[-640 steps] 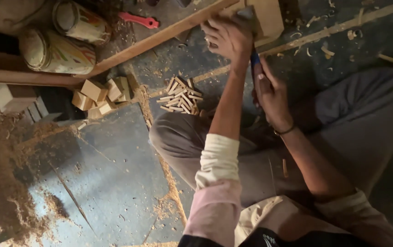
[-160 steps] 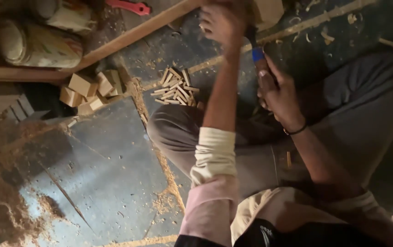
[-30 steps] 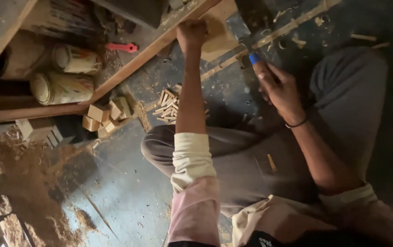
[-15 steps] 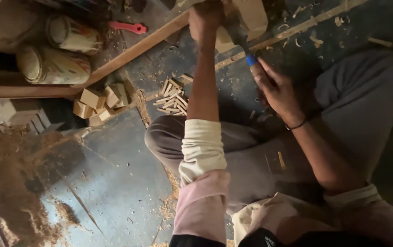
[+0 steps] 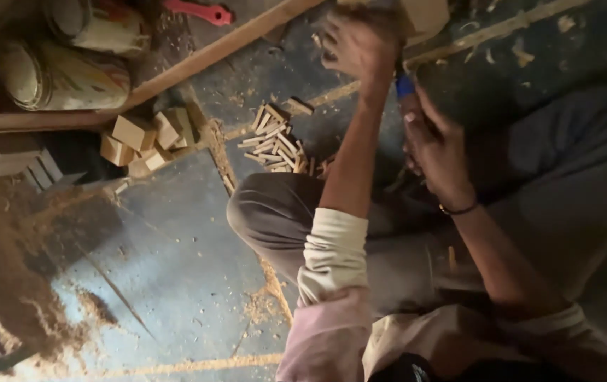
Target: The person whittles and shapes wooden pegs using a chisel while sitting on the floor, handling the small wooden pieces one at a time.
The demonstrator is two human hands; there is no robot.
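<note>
Pale wooden block [image 5: 425, 15] at top edge, pinned to the floor under clenched left hand [image 5: 360, 42]. Right hand [image 5: 434, 145] just below it, gripping a blue-handled tool [image 5: 405, 86] pointed at the block. Pile of small wooden sticks [image 5: 278, 138] lies left, beyond the forearm.

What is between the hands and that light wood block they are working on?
Nothing visible. The left hand rests right on the pale wooden block, and the right hand holds a blue-handled tool pointed at it.

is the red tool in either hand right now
No, the red tool lies on the floor beside the long plank, apart from the left hand and right hand.
</note>
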